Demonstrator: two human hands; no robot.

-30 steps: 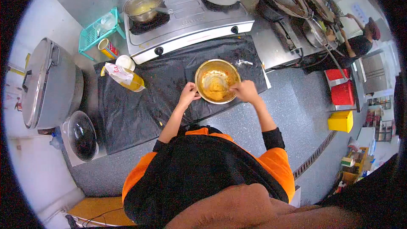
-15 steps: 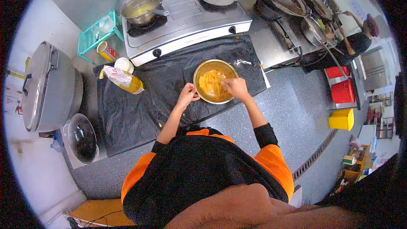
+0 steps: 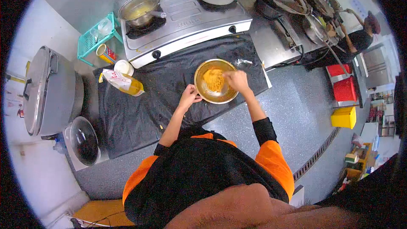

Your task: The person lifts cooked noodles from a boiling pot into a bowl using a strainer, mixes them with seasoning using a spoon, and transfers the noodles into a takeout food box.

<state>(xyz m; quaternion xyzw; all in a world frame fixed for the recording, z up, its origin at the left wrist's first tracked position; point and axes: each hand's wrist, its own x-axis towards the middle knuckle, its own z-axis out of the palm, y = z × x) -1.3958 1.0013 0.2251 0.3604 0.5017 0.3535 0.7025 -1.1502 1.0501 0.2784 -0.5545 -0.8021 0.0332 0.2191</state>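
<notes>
Shifting slightly away from the body since the earlier frame, the right hand [image 3: 237,81] is now higher beside the bowl's right rim, and the yellow-orange mixture [image 3: 214,79] lies heaped differently, so it is being moved about. That hand is clenched over the metal bowl [image 3: 217,101]; blur hides what it holds. Little changed, the left hand [image 3: 189,98] grasps the bowl's left rim, fingers curled nearly shut. The bowl sits upright on black sheeting [image 3: 140,110], near a crumpled clear scrap [image 3: 244,62]. Farther left lies a bag with yellow contents [image 3: 123,82], beside a white round container [image 3: 123,67]; beyond stands the stove [image 3: 186,24].
</notes>
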